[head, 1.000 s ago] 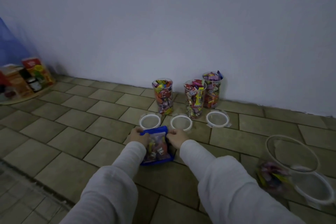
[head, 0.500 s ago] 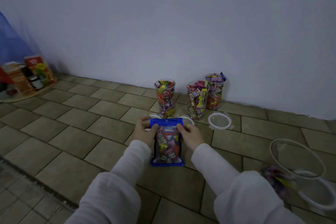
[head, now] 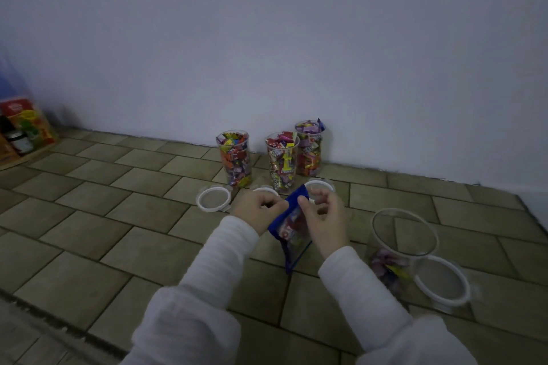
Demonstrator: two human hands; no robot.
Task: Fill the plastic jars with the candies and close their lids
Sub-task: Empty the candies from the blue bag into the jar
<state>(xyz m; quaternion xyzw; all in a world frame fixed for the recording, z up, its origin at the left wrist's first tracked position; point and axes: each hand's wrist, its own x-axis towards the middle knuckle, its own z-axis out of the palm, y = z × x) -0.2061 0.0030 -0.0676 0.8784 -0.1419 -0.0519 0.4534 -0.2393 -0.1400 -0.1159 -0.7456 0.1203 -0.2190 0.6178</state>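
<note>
A blue-edged candy bag (head: 292, 230) hangs above the tiled floor, tilted, held at its top edge. My left hand (head: 257, 210) pinches the top from the left and my right hand (head: 324, 218) pinches it from the right. Three tall clear jars full of candies stand by the wall: left jar (head: 234, 158), middle jar (head: 281, 161), right jar (head: 309, 148). Their white-rimmed lids lie in front: one (head: 214, 198) in plain view, two (head: 319, 185) partly behind my hands. A wide clear jar (head: 400, 243) with a few candies at its bottom stands at right, its lid (head: 441, 281) beside it.
Food boxes and a small dark jar (head: 20, 139) sit on a low board at the far left against the wall. A white wall (head: 296, 38) closes off the back. A rug edge (head: 44, 332) runs along the lower left.
Both hands lifted the candy bag off the floor and carried it right, turning it edge-on. The view shifted, so the wide jar now sits closer to centre.
</note>
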